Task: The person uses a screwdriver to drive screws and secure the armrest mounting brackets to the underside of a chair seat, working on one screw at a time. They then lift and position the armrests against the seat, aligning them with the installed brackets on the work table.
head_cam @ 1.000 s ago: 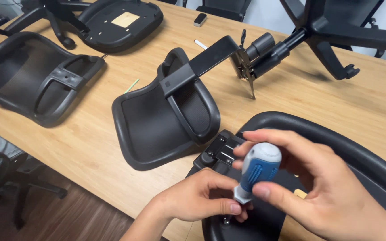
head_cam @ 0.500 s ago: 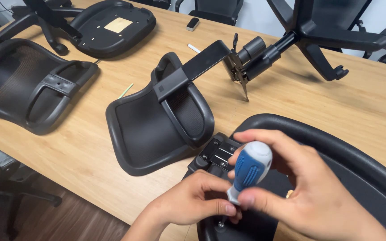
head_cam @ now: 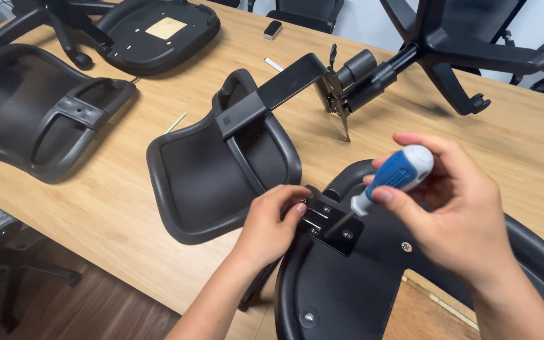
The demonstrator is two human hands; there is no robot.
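The black bracket plate [head_cam: 330, 225] sits on the near chair back [head_cam: 347, 289] at the counter's [head_cam: 127, 208] front edge, w/ the screwdriver [head_cam: 382, 186] tip angled onto it. Right hand [head_cam: 454, 214] is clenched round the blue-white handle; left hand [head_cam: 272, 226] fingers pinch the plate's edge. Risk: the slanted tip could cam out of a screw head & jab the left fingers, or the plate could shift, since only a pinch steadies it.

A long, pale wooden table [head_cam: 127, 201] fills most of the room. Beneath its near edge lies dark brown wood flooring [head_cam: 96, 308], with a black chair base [head_cam: 14, 277] standing on it. A plain white wall [head_cam: 373, 25] runs behind the far side. Light is soft and even.
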